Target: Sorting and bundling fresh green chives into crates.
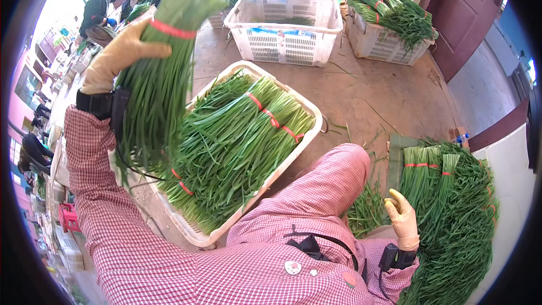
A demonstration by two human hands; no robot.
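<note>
My left hand (127,53), in a pale rubber glove, grips a bundle of green garlic chives (163,72) just below its red band. The cut ends point up and the leaf tips hang down over the near left of a white plastic crate (315,110). More red-banded chive bundles (241,144) fill that crate in front of me, some with cut ends at the far right, others at the near left. My gloved right hand (402,218) holds nothing, its fingers bent and apart. It is beside a large pile of banded chives (457,212) on my right.
A white slatted crate (283,46) with a few leaves inside stands ahead. Right of it, another crate (383,51) is heaped with bundles, near a brown door (465,17). Loose leaves (366,209) lie by my knee. Other people (99,8) work beyond. A pink stool (69,217) stands left.
</note>
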